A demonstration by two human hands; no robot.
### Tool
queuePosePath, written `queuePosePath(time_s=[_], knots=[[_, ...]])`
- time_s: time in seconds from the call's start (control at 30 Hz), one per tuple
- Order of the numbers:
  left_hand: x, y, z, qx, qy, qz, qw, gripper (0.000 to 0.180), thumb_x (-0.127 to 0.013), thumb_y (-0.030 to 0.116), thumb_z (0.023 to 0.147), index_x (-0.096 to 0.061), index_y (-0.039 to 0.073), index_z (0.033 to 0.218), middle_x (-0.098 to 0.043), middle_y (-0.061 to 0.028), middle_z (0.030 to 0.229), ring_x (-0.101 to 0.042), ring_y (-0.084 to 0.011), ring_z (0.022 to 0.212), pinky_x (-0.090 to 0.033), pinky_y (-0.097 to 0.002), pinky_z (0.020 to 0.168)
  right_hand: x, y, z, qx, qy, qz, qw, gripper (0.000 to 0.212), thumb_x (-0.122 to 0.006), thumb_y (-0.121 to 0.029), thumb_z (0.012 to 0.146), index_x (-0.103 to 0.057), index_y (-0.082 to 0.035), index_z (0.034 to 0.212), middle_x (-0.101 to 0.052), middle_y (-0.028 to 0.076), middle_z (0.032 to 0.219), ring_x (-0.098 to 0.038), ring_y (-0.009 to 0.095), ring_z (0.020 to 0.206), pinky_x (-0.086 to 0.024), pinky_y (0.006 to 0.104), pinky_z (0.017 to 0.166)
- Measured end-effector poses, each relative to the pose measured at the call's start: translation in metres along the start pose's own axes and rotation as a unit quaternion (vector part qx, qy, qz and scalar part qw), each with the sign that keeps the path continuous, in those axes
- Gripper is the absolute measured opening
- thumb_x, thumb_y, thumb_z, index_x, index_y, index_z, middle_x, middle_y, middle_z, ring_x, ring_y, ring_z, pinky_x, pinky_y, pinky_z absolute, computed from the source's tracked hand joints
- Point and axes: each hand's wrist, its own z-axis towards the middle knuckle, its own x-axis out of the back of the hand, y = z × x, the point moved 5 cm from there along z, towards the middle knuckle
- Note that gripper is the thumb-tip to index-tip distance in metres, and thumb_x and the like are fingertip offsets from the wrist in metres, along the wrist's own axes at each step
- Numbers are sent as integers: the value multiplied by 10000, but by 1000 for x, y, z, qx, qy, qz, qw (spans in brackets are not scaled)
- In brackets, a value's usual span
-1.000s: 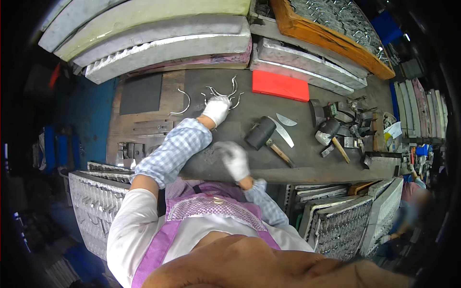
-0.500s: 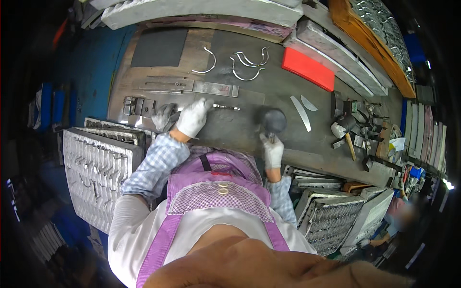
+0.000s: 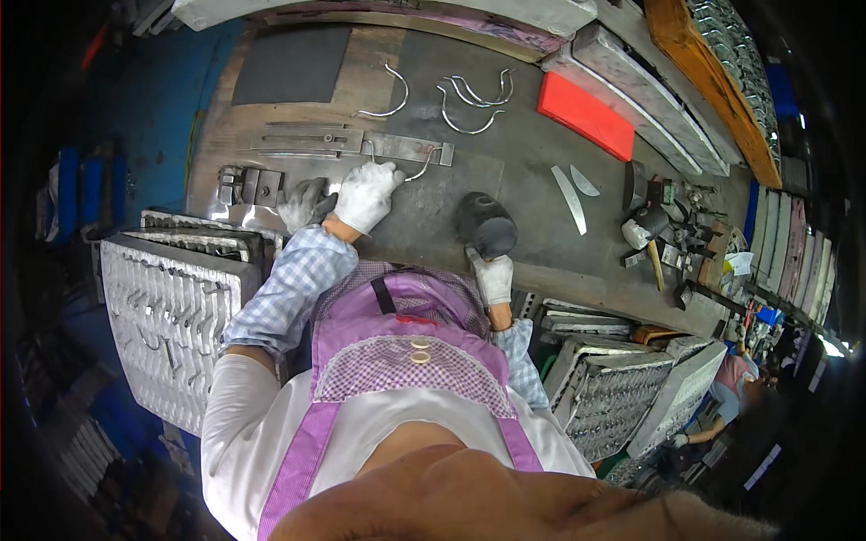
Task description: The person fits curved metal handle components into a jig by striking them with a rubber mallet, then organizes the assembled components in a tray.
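Your white-gloved left hand (image 3: 365, 194) pinches a curved bright metal hook (image 3: 424, 162), pressing it on the dark steel workbench (image 3: 532, 171) against the flat grey metal jig plate (image 3: 397, 147); your white-gloved right hand (image 3: 493, 275), toward you from the jig plate, is closed around the handle of a black rubber mallet (image 3: 485, 225), its head resting on the bench; beyond the jig plate lie loose curved metal hooks (image 3: 469, 95); to the right of those sits a red rectangular block (image 3: 586, 117).
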Motion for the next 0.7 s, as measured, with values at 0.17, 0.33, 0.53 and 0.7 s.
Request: queuePosePath(time_s=[0.17, 0.33, 0.53, 0.7], knots=[[17, -16, -17, 75, 141, -402, 901, 165, -549, 178, 906, -627, 46, 967, -607, -86, 832, -611, -212, 803, -492, -314, 721, 18, -57, 3, 13, -24, 100, 995, 254, -774, -161, 776, -687, 33, 916, -718, 101, 862, -659, 201, 734, -504, 333, 704], [-5, -35, -41, 118, 14, -524, 843, 234, -525, 206, 962, -607, 0, 1037, -634, -70, 886, -604, -180, 852, -472, -286, 783, 42, -78, -8, 336, -70, -23, 939, 425, -697, -177, 858, -573, -1, 1224, -617, 147, 1205, -581, 236, 1114, -461, 310, 953], [11, -17, -35, 59, 52, -405, 911, 199, -580, 158, 907, -627, 42, 1061, -661, -97, 1022, -639, -264, 897, -503, -331, 796, 36, -104, -23, 243, -66, -23, 968, 309, -686, -215, 833, -661, -24, 1074, -686, 152, 1057, -668, 250, 969, -517, 330, 831], [1, -2, -3, -29, -23, -40, 998, 151, -575, 79, 763, -649, 99, 893, -612, -79, 833, -616, -277, 790, -513, -404, 683, 14, -35, -10, -72, -84, -35, 993, 291, -751, -205, 770, -677, 16, 944, -702, 158, 941, -665, 263, 853, -505, 361, 786]])
